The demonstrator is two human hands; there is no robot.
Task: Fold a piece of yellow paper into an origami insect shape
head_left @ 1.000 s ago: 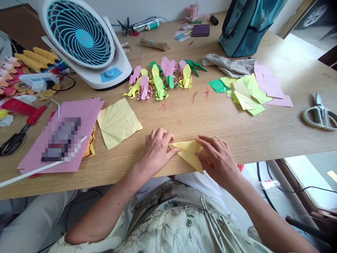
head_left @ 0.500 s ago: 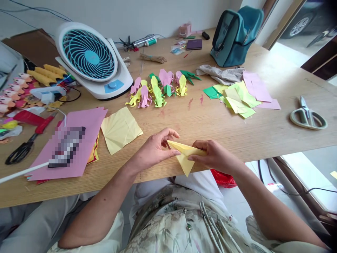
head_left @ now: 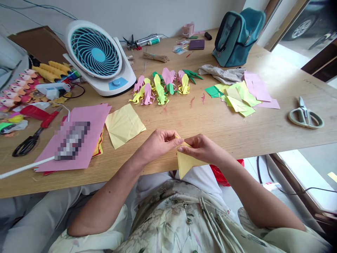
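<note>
A folded yellow paper piece hangs point-down at the near edge of the wooden table. My left hand pinches its top corner from the left. My right hand pinches the same top edge from the right, and the fingertips of both hands nearly meet. Both hands are lifted just off the table. A creased yellow paper square lies flat to the left of my left hand.
Pink paper sheets lie at the left, black-and-red scissors beyond them. A white and blue fan stands at the back left. Several folded paper figures sit mid-table; loose coloured papers, grey scissors and a teal bag are at the right.
The yellow piece was pressed flat on the table edge; both hands have lifted it and turned it so its point hangs down, with the fingers drawn together at its top.
</note>
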